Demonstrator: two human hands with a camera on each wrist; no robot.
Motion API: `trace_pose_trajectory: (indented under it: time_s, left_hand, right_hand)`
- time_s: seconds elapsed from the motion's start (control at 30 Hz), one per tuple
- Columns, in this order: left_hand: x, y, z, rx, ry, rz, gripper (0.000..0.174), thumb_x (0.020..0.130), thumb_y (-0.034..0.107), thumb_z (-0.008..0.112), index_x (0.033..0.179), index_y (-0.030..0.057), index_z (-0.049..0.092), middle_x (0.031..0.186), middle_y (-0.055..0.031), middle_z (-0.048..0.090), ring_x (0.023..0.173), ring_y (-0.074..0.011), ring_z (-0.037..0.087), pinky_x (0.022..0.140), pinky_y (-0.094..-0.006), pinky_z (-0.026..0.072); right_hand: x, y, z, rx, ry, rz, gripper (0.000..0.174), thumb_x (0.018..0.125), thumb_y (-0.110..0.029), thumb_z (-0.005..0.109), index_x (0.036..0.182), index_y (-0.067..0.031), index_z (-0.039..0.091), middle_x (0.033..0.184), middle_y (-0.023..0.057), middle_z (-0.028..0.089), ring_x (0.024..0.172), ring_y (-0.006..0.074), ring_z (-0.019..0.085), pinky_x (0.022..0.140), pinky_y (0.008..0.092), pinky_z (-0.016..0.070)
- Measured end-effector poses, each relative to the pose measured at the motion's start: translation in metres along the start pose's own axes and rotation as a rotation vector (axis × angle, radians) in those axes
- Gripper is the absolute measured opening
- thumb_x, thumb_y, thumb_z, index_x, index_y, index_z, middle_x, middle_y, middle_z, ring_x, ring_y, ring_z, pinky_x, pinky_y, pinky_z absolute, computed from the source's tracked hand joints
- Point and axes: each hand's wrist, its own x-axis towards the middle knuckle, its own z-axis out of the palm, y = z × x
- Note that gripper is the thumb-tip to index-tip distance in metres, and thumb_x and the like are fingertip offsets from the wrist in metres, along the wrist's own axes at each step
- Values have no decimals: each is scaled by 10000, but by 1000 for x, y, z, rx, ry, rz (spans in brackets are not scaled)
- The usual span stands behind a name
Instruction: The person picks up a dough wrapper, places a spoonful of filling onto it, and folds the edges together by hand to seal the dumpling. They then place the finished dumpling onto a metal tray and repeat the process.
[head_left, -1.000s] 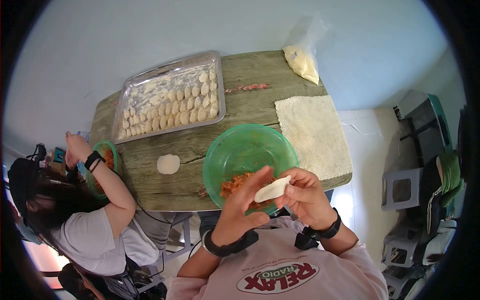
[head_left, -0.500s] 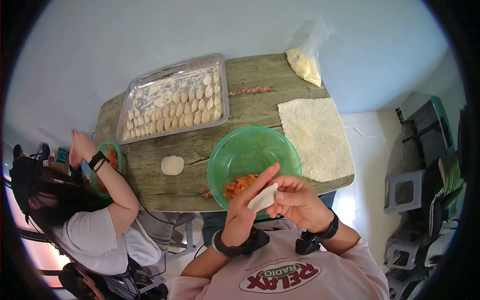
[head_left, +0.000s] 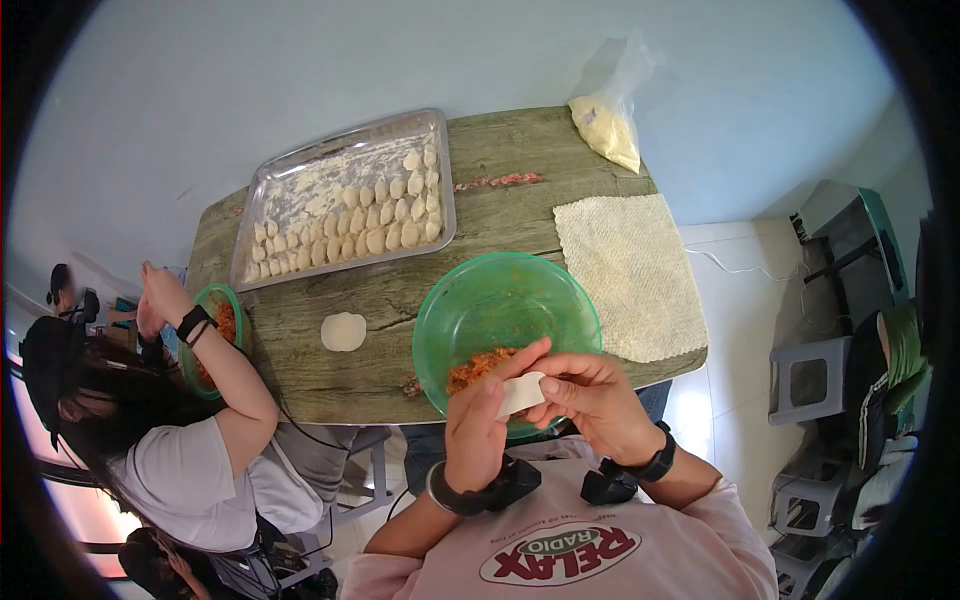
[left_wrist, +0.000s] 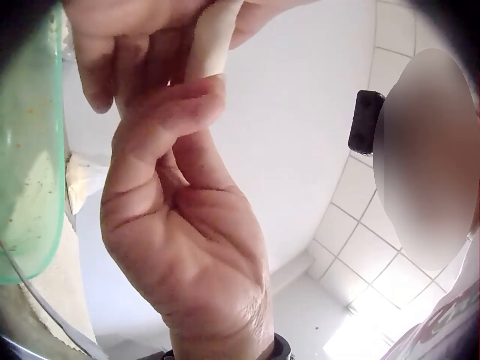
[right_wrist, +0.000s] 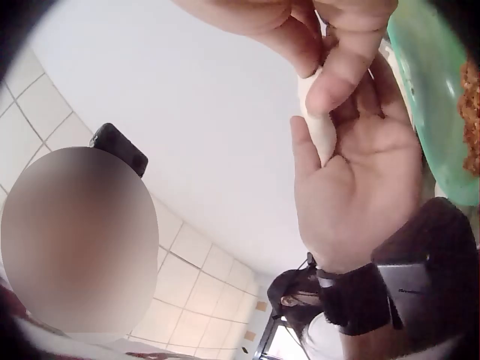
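Over the near edge of a green plastic bowl (head_left: 505, 285), both hands work on a folded white dumpling (head_left: 522, 396). My right hand (head_left: 602, 412) pinches its right end between thumb and forefinger. The left hand (head_left: 473, 435) has its thumb against the other end, its fingers along the far side. In the right wrist view the dumpling (right_wrist: 320, 129) looks slim and closed along its length. Orange-red minced filling (head_left: 470, 375) lies in the bowl, partly hidden by the fingers. A round dough wrapper (head_left: 343, 332) rests on the table left of the bowl.
A metal tray (head_left: 449, 200) with rows of dumplings and loose flour stands at the back left. Right of the bowl lies a cream textured cloth (head_left: 635, 280); behind it is a bag of pale flour (head_left: 607, 130). Another person (head_left: 190, 450) sits at the left by a smaller green bowl (head_left: 240, 335).
The left hand has come in from beside the dumpling to hold its left end. Both hands have drawn closer together, and the dumpling has turned a little between them.
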Motion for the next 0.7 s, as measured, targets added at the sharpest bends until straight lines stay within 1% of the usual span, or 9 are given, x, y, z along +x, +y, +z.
trace_pose_trajectory:
  time_s: [0.13, 0.2, 0.33, 0.4, 0.43, 0.5, 0.6, 0.63, 0.7]
  left_hand:
    - [-2, -4, -3, -22, 23, -25, 545, 966, 350, 339, 1254, -101, 444, 1294, -224, 469, 1157, -268, 505, 975, -361, 397]
    - [-3, -4, -3, -101, 19, -52, 459, 967, 248, 378, 1263, -97, 442, 1297, -174, 484, 1112, -186, 513, 981, -311, 361]
    - [-3, -8, -6, -65, 33, -57, 432, 961, 228, 397, 1234, -100, 470, 1286, -169, 493, 1092, -181, 521, 964, -309, 375]
    - [-4, -11, -7, -26, 99, -81, 449, 939, 243, 434, 1213, -109, 484, 1166, -179, 570, 1020, -213, 578, 896, -329, 436]
    - [-4, -11, -8, -26, 99, -81, 449, 939, 243, 434, 1213, -109, 484, 1166, -179, 570, 1020, -213, 578, 896, -329, 436]
    - [-4, -10, -10, 52, 127, -105, 411, 931, 232, 456, 1161, -101, 526, 1086, -152, 614, 953, -187, 600, 849, -315, 453]
    - [0, 0, -10, 90, 174, -71, 430, 944, 288, 428, 1135, -79, 543, 1029, -133, 637, 904, -178, 611, 769, -289, 463]
    - [3, 2, -10, 90, 174, -70, 430, 944, 288, 428, 1135, -79, 543, 1029, -133, 637, 904, -178, 611, 769, -289, 463]
    - [7, 4, -9, -202, 219, -169, 495, 960, 373, 361, 1149, -49, 536, 975, -128, 645, 812, -178, 615, 677, -272, 451]
  right_hand:
    - [2, 2, -1, -101, 36, -83, 173, 868, -71, 599, 1008, 32, 605, 879, 88, 632, 712, 133, 624, 637, 242, 525]
    - [3, 2, 1, -117, 48, -112, 160, 861, -63, 607, 991, 29, 608, 853, 78, 633, 691, 122, 616, 621, 235, 517]
    - [4, 4, 0, -169, 78, -168, 136, 850, -46, 617, 965, 26, 607, 841, 64, 627, 667, 108, 605, 601, 227, 508]
    - [5, 4, 1, -187, 85, -182, 133, 848, -42, 618, 963, 26, 607, 841, 61, 626, 660, 104, 602, 599, 224, 506]
    - [5, 4, 1, -201, 94, -184, 134, 851, -46, 615, 965, 24, 605, 855, 60, 625, 662, 102, 600, 591, 219, 500]
    - [5, 3, 2, -214, 103, -187, 134, 855, -49, 612, 968, 22, 603, 869, 59, 625, 664, 99, 598, 582, 214, 493]
    - [6, 1, 2, -237, 97, -192, 202, 863, -68, 607, 1045, 11, 569, 938, 53, 617, 736, 95, 591, 601, 212, 481]
    - [8, 3, 1, -255, 128, -228, 246, 869, -88, 603, 1087, 8, 541, 967, 49, 609, 776, 93, 581, 616, 212, 475]
    - [12, 3, 3, -273, 159, -264, 291, 874, -107, 598, 1129, 4, 513, 995, 44, 601, 815, 92, 572, 630, 213, 469]
